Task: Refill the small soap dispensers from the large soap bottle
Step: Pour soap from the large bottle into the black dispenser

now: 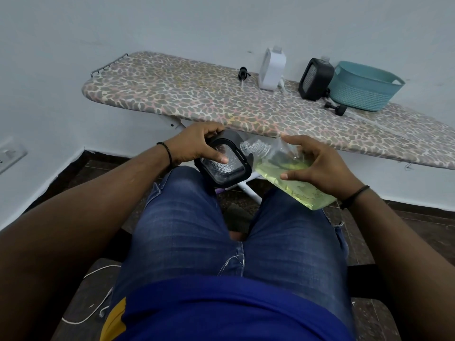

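My left hand (197, 146) grips a small black soap dispenser (225, 166) with a clear patterned front, held tilted above my lap. My right hand (317, 166) holds the large clear soap bottle (288, 174), which is partly full of yellow-green liquid and tipped to the left. Its open threaded neck (258, 146) meets the dispenser's clear neck (245, 146). On the ironing board (197, 99) stand a white dispenser (272, 68) and a second black dispenser (315, 78), both without pumps. Two black pump heads lie on the board: one pump head (243, 74) to the left and the other pump head (336, 108) by the basket.
A teal plastic basket (364, 86) sits at the board's right end against the wall. I sit on a dark chair with my jeans-clad legs (221, 230) under both hands. A white cord (91, 306) lies on the dark floor at the left. A wall socket (9, 155) is at far left.
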